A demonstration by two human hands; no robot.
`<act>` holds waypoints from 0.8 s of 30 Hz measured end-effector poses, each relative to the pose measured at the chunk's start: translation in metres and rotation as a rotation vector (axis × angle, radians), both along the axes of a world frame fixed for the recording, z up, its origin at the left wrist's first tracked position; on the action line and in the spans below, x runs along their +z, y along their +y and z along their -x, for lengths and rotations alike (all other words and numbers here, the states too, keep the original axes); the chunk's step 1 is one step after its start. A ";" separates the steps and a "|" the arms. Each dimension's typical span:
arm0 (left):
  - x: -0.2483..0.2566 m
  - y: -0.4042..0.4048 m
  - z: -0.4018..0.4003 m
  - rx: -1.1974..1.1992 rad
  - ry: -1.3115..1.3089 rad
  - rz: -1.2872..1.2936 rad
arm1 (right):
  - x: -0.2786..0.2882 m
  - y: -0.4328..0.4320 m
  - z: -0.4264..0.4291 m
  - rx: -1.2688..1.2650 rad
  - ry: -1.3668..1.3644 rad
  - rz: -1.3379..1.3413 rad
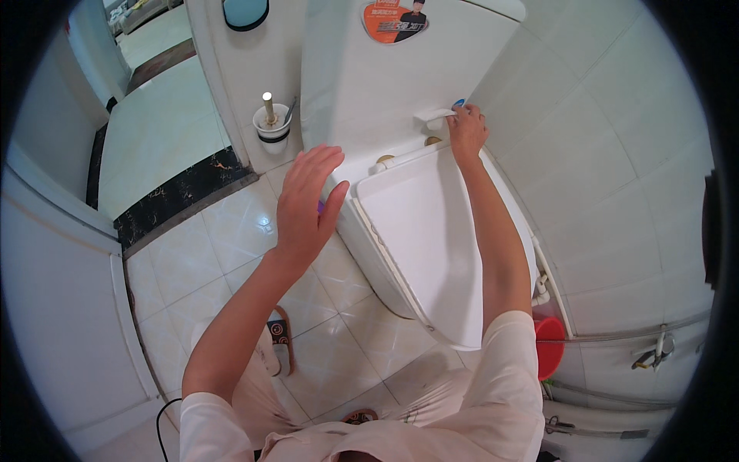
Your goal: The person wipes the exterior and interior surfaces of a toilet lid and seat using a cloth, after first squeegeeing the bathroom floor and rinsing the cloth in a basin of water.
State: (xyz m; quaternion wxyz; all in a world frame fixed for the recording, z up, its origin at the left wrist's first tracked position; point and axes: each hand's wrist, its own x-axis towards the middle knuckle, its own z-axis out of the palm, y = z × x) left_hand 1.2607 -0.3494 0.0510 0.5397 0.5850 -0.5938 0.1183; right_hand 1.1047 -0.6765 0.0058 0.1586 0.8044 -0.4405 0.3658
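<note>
A white ceramic toilet stands before me, its tank [398, 75] at the back bearing an orange sticker and its white lid [421, 231] over the bowl. My right hand [469, 130] is at the lower right of the tank, behind the lid's hinges. Between its fingers is a thin white piece [436, 115], a wipe or paper by its look. A small blue thing [459, 103] shows just above those fingers, partly hidden. My left hand [309, 202] is held over the left rear side of the toilet, fingers stretched, thumb apart, with nothing in it.
A toilet brush in a white holder [272, 130] is left of the tank, below a blue wall-mounted item [246, 12]. A black stone threshold [182, 187] crosses the doorway at left. White pipes [541, 289] and a red bucket [549, 346] sit at right.
</note>
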 end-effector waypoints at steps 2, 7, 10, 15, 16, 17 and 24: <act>-0.002 -0.001 0.000 0.002 -0.009 0.007 | -0.003 -0.007 0.003 -0.126 -0.040 0.165; -0.005 0.002 -0.011 0.058 -0.059 -0.041 | -0.005 0.006 -0.007 -0.176 0.296 -0.215; -0.007 -0.006 -0.006 0.011 0.170 -0.109 | -0.022 -0.035 -0.003 -0.217 0.380 -0.347; -0.027 -0.014 -0.019 -0.014 0.392 -0.218 | -0.042 0.021 -0.056 -0.076 0.487 -0.308; -0.027 -0.016 -0.018 -0.026 0.435 -0.234 | -0.037 0.024 -0.048 0.081 0.488 -0.366; -0.026 -0.017 -0.015 -0.029 0.439 -0.231 | -0.033 0.027 -0.041 0.241 0.487 -0.424; -0.022 -0.022 -0.007 -0.060 0.422 -0.259 | -0.007 0.028 -0.003 0.145 0.361 -0.181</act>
